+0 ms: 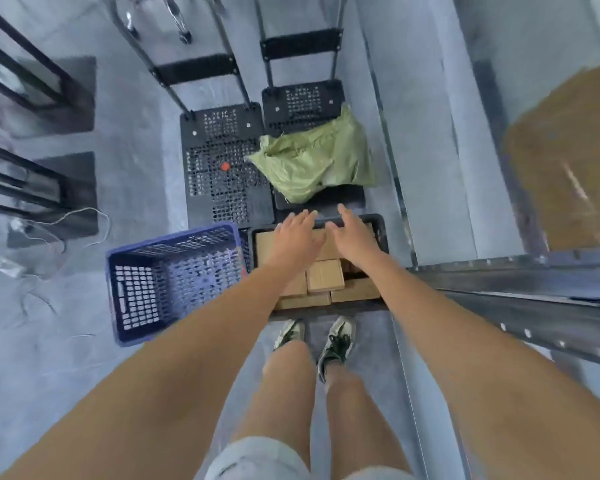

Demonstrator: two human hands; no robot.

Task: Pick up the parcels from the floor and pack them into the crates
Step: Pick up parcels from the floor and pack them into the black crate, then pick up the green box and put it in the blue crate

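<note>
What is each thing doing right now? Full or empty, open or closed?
Black crate: filled with brown parcels.
Blue crate: tilted, nothing visible inside.
Green bag: crumpled, lying on a black cart.
Left hand: open, above the parcels.
Right hand: open, above the parcels.

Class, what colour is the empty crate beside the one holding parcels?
Blue crate, seen best in the head view.

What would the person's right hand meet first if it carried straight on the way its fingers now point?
Probably the far rim of the black crate, just beyond the right hand; past that lies the green sack on the black trolley. The hand's height above the rim is unclear, so it may pass over it.
</note>
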